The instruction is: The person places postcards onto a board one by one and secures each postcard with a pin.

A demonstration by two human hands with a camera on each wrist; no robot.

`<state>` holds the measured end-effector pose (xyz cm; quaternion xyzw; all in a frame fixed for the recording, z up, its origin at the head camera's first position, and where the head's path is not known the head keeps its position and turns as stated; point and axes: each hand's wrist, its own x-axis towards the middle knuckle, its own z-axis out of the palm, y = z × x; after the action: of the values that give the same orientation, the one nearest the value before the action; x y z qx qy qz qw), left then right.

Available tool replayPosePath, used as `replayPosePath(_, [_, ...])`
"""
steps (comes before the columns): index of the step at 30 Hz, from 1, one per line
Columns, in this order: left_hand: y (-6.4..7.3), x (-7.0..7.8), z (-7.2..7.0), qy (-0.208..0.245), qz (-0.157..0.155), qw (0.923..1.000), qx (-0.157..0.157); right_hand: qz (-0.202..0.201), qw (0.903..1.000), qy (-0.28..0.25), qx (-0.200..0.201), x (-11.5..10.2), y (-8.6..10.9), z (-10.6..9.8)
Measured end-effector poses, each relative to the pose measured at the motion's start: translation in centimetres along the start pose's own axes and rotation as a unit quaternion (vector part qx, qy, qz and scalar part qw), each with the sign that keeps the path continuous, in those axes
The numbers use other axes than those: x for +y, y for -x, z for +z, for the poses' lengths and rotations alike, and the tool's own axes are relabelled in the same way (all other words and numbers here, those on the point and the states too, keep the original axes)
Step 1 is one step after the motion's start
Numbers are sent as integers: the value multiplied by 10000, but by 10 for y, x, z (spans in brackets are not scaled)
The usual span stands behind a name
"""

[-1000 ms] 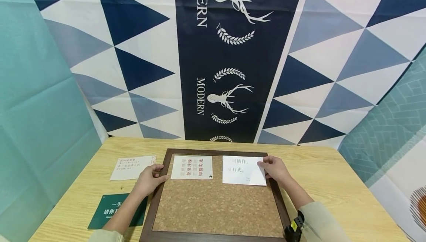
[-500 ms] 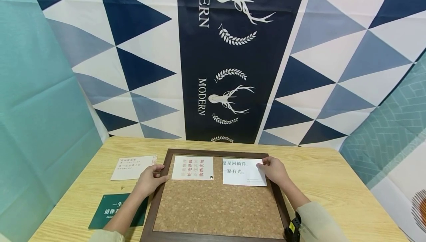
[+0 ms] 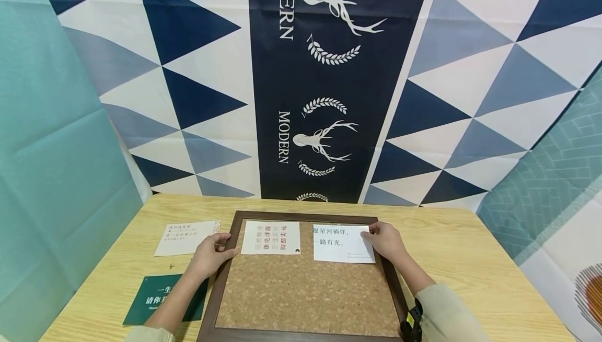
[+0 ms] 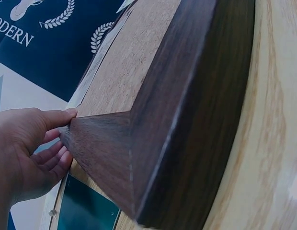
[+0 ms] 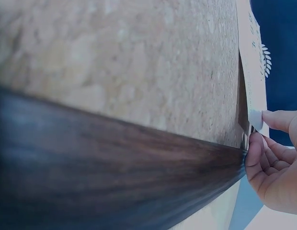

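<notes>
A cork board (image 3: 308, 292) with a dark brown wooden frame lies on the table. My left hand (image 3: 210, 253) grips the frame's left side, thumb on top and fingers curled at the outer edge, as the left wrist view shows. At the board's upper right, my right hand (image 3: 386, 240) pinches the right edge of a white card (image 3: 344, 250) printed with dark characters. In the right wrist view the thumb lies on the card (image 5: 256, 91), whose near edge stands a little off the cork. Another card (image 3: 271, 237), with red and grey characters, sits upper left with a dark pin at its lower right corner.
Left of the board, a cream card (image 3: 183, 237) and a dark green card (image 3: 150, 300) lie on the wooden table (image 3: 470, 269). A small pin-like item (image 3: 171, 266) is between them. A patterned cloth (image 3: 207, 70) hangs behind the table.
The white card has tipped flatter, so its printed lines show more fully, and my right hand has moved slightly with it. My left hand stays on the frame.
</notes>
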<state>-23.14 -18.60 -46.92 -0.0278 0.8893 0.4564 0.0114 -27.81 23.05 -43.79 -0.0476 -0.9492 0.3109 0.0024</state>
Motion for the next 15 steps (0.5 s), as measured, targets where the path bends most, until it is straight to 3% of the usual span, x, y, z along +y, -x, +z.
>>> replayPosePath(15, [4, 3, -1, -66, 70, 9999, 29, 112, 9999, 65, 59, 2, 2, 3])
